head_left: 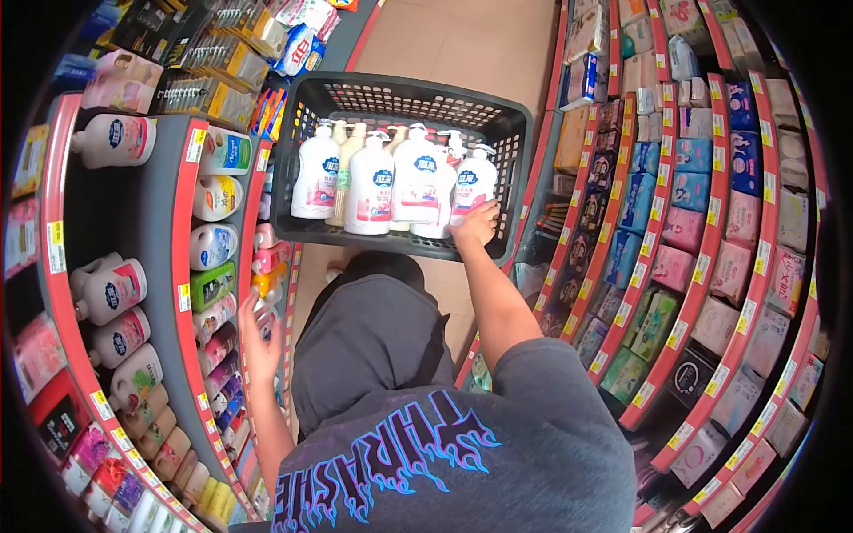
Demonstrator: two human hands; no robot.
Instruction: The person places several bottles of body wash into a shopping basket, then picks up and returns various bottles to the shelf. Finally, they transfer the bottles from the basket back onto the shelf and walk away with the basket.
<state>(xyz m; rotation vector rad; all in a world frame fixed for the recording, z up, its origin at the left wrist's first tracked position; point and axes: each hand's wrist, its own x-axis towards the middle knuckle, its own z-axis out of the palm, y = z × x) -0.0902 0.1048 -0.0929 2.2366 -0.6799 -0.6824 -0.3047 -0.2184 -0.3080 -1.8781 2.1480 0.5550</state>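
A black plastic basket [400, 94] in front of me holds several pump bottles, standing upright. My right hand [475, 227] reaches over the basket's near side and grips the lower part of the rightmost white pump bottle [474, 185], which has a pink and blue label. Beside that bottle are a white pump bottle [418, 178] and another white one [371, 191]. At the basket's left end is one more white pump bottle [315, 178], with beige bottles partly hidden behind it. My left hand [260, 333] is raised by the left shelf, empty, its fingers apart.
On the left, shelves carry white bottles [114, 289], a yellow-labelled bottle [218, 197] and a green pack [212, 284]. To the right, shelves hold blue packs [637, 202] and pink packs [682, 228]. Tiled floor [444, 40] runs between the shelves beyond the basket.
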